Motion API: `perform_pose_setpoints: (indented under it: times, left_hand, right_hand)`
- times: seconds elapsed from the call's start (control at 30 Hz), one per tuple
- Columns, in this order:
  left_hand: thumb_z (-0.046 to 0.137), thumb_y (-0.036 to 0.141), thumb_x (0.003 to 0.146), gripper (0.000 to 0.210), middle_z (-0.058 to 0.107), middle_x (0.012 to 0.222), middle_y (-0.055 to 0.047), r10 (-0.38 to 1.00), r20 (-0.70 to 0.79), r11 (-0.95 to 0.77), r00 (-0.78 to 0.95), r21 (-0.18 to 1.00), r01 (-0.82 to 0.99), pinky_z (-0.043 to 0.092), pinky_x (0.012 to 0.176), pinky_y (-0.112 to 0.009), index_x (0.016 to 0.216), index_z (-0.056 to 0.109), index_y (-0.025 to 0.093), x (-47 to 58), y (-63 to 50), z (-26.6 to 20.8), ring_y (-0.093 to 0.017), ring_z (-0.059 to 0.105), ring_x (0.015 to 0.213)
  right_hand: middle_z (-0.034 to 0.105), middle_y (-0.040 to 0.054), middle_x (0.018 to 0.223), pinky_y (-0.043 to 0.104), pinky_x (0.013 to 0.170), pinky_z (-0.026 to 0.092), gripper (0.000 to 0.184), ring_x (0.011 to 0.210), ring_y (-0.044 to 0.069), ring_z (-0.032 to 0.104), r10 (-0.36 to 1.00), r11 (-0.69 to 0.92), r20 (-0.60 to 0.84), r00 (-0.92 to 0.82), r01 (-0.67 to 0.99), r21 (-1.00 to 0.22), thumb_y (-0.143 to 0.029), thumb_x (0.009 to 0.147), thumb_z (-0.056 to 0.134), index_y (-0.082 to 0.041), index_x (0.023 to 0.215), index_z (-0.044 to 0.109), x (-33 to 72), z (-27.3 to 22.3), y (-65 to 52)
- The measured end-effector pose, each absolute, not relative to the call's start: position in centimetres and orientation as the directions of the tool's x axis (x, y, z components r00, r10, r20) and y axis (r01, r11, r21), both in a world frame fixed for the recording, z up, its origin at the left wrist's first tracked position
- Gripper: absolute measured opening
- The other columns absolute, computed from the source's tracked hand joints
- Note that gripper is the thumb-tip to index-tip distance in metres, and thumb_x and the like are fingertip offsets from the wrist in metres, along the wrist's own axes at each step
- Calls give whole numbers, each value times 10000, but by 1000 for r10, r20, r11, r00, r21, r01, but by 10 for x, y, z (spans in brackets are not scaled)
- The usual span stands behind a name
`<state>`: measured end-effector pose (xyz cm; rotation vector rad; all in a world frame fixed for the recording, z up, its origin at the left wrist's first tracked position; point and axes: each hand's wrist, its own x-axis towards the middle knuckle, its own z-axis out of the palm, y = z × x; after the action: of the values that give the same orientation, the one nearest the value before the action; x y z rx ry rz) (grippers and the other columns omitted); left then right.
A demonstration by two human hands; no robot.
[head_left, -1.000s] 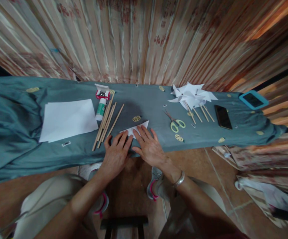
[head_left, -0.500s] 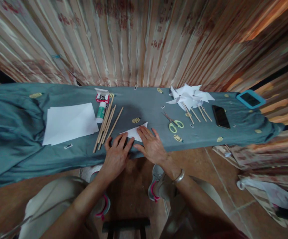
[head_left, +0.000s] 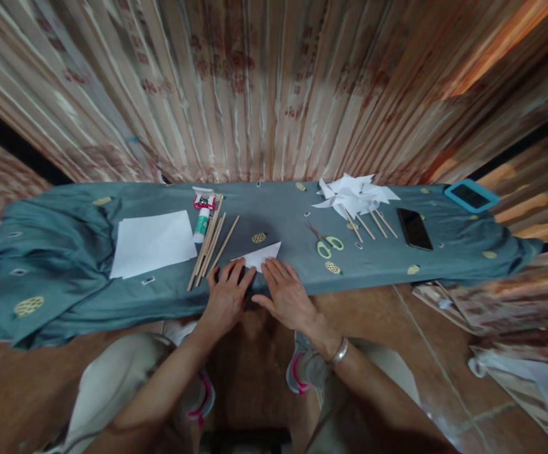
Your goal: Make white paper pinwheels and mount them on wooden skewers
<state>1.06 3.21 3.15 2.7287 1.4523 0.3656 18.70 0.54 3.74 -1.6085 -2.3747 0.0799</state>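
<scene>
Bare cloth runs along the bench point(head_left: 283, 208) middle, between the wooden sticks point(head_left: 210, 246) and the scissors point(head_left: 325, 239), open toward the far edge. Toward the left end, the paper sheets point(head_left: 153, 243) and glue stick point(head_left: 201, 224) crowd the way; toward the right, pinwheels point(head_left: 352, 192) and a phone point(head_left: 414, 228).

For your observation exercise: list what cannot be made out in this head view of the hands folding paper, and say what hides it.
- Folded paper: its near part lies under the left hand and right hand.
- Red box: contents too small.
- Pinwheels: overlapping, so uncountable.
- Tablet: screen dark and small.
- Knees: cut off by the bottom edge.
</scene>
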Motion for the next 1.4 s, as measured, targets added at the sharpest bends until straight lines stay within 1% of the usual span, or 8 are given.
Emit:
perform_pose_setpoints:
  times: [0.13,0.3,0.5,0.77,1.03,1.13,1.27,1.4]
  left_hand:
    - [572,159,838,514,489,1456,-205,819,188,-568,542,128,813,299,1046,-600,1351,547,184,10,32,31,-365,444,1321]
    - [527,154,860,505,482,1464,-203,814,159,-577,559,102,810,301,1046,-603,1364,541,192,9,33,35,-354,441,1320]
    - [559,173,855,558,451,1482,-215,797,147,-600,586,75,797,291,1045,-615,1405,505,246,9,29,38,-368,420,1341]
    - [570,79,802,635,450,1476,-221,796,175,-599,580,83,796,281,1056,-640,1404,508,269,11,26,35,-374,419,1350]
    - [594,75,791,664,452,1480,-205,813,144,-577,564,67,814,306,1055,-627,1409,498,300,13,26,39,-357,424,1352]
    - [586,112,820,629,449,1482,-204,812,161,-576,561,68,815,294,1057,-632,1412,492,303,12,26,35,-356,414,1357]
    - [603,215,851,600,421,1502,-211,806,182,-585,563,94,806,263,1067,-639,1428,471,308,9,27,28,-364,395,1369]
    - [611,246,854,599,417,1505,-214,808,170,-584,564,104,805,264,1062,-640,1432,466,312,9,28,27,-364,393,1371]
  right_hand:
    - [518,281,1404,498,1154,333,777,1365,346,440,900,409,237,-365,895,-176,-600,913,465,42,1348,504,184,36,0]
    - [587,254,1339,501,1119,389,621,1318,314,503,892,425,258,-372,885,-193,-511,949,467,-14,1310,561,186,37,2]
    - [533,314,1370,513,1123,387,737,1337,356,478,888,423,266,-375,893,-155,-545,913,514,71,1318,525,180,31,-1]
    - [573,172,1394,459,1140,353,499,1323,265,508,921,361,254,-294,891,-274,-424,995,423,-64,1312,562,197,34,8]
    - [572,241,1366,492,1129,329,591,1326,325,481,945,235,280,-172,949,-211,-469,989,398,11,1292,560,209,33,45]
    - [574,257,1355,523,1136,314,640,1372,360,418,935,257,295,-197,949,-182,-496,964,447,38,1301,549,197,33,32]
    - [575,248,1361,487,1123,364,660,1339,332,475,909,363,294,-296,909,-205,-533,934,492,13,1297,566,178,31,2]
    - [587,225,1358,474,1115,386,658,1309,316,515,911,370,284,-299,897,-242,-553,939,465,-12,1300,571,178,30,-3]
